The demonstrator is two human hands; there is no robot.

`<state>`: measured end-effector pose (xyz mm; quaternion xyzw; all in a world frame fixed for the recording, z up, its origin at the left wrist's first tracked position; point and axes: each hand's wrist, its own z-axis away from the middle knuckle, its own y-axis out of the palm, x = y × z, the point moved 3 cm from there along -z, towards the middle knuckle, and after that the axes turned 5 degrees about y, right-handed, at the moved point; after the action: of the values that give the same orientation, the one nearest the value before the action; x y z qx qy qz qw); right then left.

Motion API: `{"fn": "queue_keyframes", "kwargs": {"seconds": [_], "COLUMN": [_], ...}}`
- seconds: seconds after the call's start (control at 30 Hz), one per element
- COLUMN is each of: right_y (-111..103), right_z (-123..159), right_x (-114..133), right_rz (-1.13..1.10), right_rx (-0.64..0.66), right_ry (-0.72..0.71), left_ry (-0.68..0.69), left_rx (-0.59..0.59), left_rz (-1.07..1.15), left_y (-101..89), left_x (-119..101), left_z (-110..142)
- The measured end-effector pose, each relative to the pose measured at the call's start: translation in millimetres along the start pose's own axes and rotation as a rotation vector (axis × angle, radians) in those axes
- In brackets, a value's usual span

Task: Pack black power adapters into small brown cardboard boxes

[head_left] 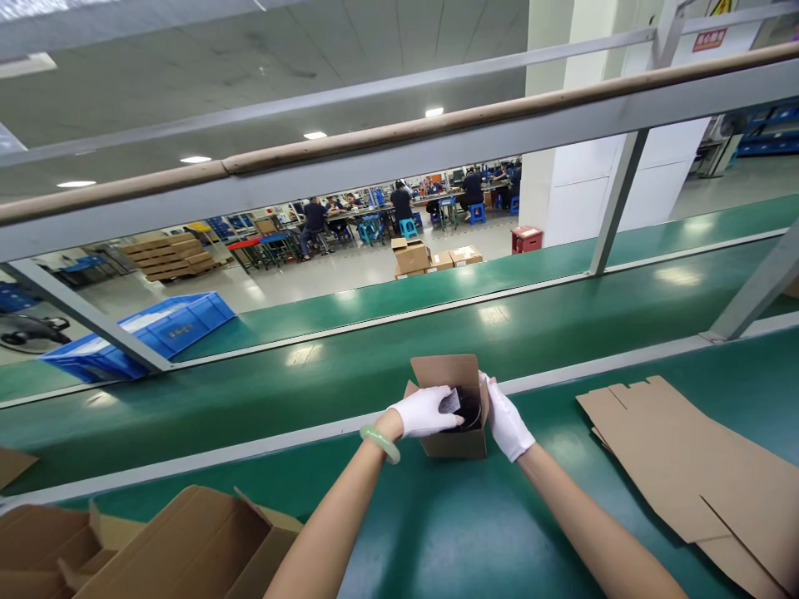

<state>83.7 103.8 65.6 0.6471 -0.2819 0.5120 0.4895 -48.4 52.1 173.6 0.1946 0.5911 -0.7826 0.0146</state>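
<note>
A small open cardboard box stands on the green bench in front of me, its far flap raised. Inside lies something black with a small white slip on it. My left hand, in a white glove with a green bangle at the wrist, reaches over the box's left edge, fingers curled onto the black contents. My right hand, also gloved in white, lies flat against the box's right side, fingers stretched along the wall.
Flat cardboard blanks lie stacked at the right. Open cartons sit at the near left. A green conveyor belt runs behind the bench under a grey frame rail. Blue crates, boxes and seated workers are farther off.
</note>
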Motion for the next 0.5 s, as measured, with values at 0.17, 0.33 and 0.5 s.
{"fn": "queue_keyframes", "kwargs": {"seconds": [0.17,0.33,0.5], "right_y": [1.8,2.5,7.6], "right_z": [1.6,2.1,0.2], "right_x": [-5.4,-1.5,2.0], "right_rz": [-0.058,0.013,0.124], "right_rx": [-0.018,-0.066,-0.042], "right_ry": [0.015,0.064,0.071], "left_ry": [-0.042,-0.058,-0.014], "left_rx": [-0.084,-0.075,-0.005], "left_rz": [-0.053,-0.148,-0.237], "left_y": [-3.2,-4.0,0.7], "left_x": [-4.1,-6.9,-17.6], "left_z": [4.2,-9.1,-21.4]}}
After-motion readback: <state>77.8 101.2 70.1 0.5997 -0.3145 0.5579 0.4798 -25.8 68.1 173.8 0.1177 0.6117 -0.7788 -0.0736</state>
